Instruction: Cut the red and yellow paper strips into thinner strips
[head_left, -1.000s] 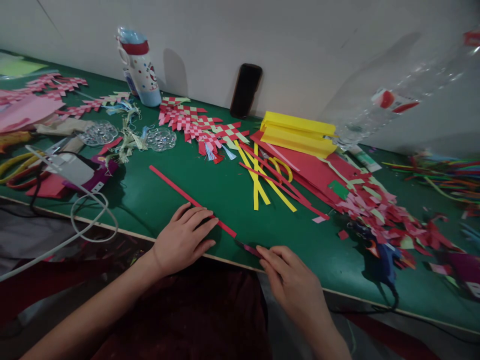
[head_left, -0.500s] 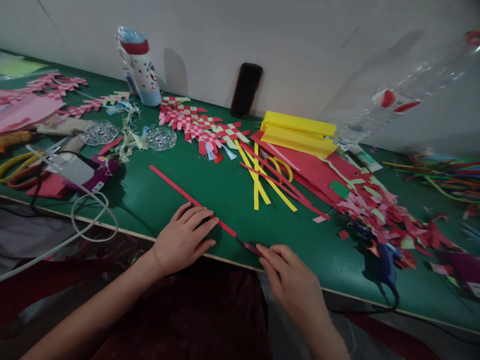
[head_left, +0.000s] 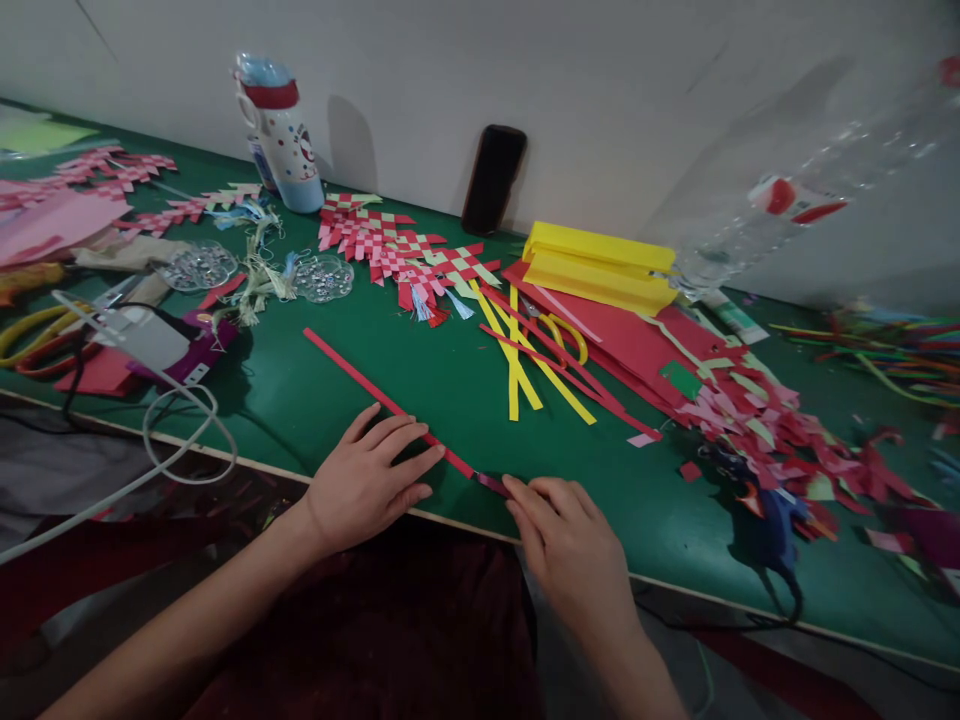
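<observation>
A narrow red paper strip (head_left: pixel 352 376) lies slantwise on the green tabletop. My left hand (head_left: pixel 367 475) rests flat across its lower half with the fingers stretched out, pressing on it, and the fingers cover part of the strip. In my right hand (head_left: pixel 574 545), thumb and fingers pinch a slim purple tool with a dark tip (head_left: pixel 490 484). That tip meets the lower right end of the strip; its exact kind is too small to make out.
Yellow strips (head_left: pixel 513 365) and yellow-handled scissors (head_left: pixel 566 338) lie right of centre, beside red paper sheets (head_left: pixel 630 352) and paper scraps (head_left: pixel 757 420). Woven paper pieces (head_left: pixel 390 250), a drinking bottle (head_left: pixel 289 150) and a phone (head_left: pixel 493 180) are along the wall. A glue gun (head_left: pixel 776 525) lies right.
My right hand has moved slightly left, bringing the purple tool's tip up to the strip's end. The strip has shifted very slightly; my left hand stays in place, its fingers slightly moved.
</observation>
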